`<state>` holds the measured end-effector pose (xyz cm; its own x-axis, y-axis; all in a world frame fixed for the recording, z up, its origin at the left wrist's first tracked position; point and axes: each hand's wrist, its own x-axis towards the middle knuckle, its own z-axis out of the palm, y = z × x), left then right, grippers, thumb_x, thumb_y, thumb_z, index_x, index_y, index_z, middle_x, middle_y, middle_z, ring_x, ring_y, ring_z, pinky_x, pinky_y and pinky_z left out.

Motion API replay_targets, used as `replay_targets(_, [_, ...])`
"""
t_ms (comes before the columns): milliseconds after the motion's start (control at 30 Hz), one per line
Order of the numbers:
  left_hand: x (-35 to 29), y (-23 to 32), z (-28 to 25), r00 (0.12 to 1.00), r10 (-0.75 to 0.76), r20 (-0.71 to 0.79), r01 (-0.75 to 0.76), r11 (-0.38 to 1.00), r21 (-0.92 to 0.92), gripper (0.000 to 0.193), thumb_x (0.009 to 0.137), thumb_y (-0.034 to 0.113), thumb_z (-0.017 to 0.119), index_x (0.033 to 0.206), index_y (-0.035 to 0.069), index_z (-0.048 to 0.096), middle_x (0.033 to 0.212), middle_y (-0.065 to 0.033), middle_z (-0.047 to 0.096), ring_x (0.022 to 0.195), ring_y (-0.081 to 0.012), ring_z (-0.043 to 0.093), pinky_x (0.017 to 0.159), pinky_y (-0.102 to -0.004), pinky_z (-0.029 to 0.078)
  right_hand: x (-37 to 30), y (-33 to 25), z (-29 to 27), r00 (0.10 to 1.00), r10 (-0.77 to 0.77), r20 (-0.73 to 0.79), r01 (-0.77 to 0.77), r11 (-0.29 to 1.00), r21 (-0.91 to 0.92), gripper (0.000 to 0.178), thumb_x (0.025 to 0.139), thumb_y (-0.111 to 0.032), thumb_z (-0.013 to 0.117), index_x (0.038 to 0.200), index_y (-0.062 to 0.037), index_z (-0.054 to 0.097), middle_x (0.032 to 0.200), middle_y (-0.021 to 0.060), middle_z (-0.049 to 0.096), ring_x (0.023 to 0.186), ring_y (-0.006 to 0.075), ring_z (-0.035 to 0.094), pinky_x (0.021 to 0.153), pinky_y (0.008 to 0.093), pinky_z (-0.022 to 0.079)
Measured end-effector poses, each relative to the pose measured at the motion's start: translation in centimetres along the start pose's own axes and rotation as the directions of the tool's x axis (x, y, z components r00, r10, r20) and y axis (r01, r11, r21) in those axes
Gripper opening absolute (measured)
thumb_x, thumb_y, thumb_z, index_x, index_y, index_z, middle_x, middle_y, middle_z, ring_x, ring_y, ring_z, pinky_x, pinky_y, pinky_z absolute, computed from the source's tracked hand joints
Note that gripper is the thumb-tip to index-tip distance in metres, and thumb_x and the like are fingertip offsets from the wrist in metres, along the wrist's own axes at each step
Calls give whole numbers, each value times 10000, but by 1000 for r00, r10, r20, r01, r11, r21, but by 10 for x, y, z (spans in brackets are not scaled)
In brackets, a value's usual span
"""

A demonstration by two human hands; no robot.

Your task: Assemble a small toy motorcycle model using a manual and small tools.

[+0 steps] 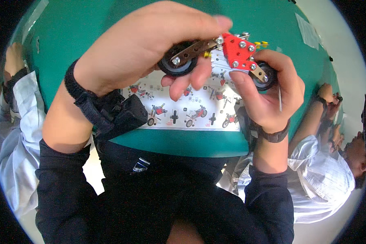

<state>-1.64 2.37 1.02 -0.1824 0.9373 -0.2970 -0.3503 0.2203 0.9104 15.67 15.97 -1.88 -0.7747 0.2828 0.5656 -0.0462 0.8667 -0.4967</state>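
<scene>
Between my two hands, above the table, is a toy motorcycle (236,48) built from red plates, metal strips, silver screws and black wheels. My left hand (150,44) grips its left end, around the left wheel (179,61), with the thumb along the top near the red plate. My right hand (276,85) is closed round the right wheel (264,76), its thumb by the lower edge of the red plate. Small yellow pieces stick out at the top right. Under the model lies a printed assembly sheet (179,124) showing motorcycle drawings, partly hidden by my hands.
A green table (183,143) curves toward me. Clear tape or plastic (307,30) is stuck at its far right. People in white sit close on both sides, a sleeve (22,97) at left and a white-clad person (321,175) at right, hands near the table edge.
</scene>
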Motion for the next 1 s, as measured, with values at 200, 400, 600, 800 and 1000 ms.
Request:
replay_targets(200, [9,-11,-16,989,-2,151,8,999,-37,405,980,283,480,1125,-66,624,531,-43,517,366,-107,474,352,-228,393,3,2,3,999,-34,-13,34,999,36,329,666,-137,861,885,-9,652,764,99,674,632,200,661,595,275,525])
replay_targets(400, [9,-6,-16,986,-58,156,56,998,16,418,984,287,474,1142,-73,616,533,-40,525,357,-97,469,347,-222,382,3,6,2,1000,-19,-12,19,1000,12,333,676,-140,857,903,-9,652,778,105,674,654,202,668,602,277,525])
replay_targets(600, [7,-4,-14,987,-82,140,80,997,19,463,997,339,449,1144,-73,602,617,-148,628,379,-159,543,350,-224,397,4,12,3,1000,17,-4,-16,996,84,342,672,-140,861,916,-18,655,806,91,674,668,200,666,613,272,521])
replay_targets(800, [13,-6,-19,950,-183,255,167,982,85,492,1014,358,411,1060,-85,618,672,-202,657,454,-225,605,439,-272,476,-1,21,9,990,78,117,-115,924,365,346,685,-127,850,959,-30,663,845,91,678,719,187,668,659,273,519])
replay_targets(1000, [9,-9,-15,899,-220,379,220,975,45,389,1013,293,465,987,-66,612,625,-133,631,518,-185,616,525,-281,493,1,18,6,982,20,190,-102,896,432,360,697,-152,848,974,-21,658,865,91,684,760,193,676,671,275,514])
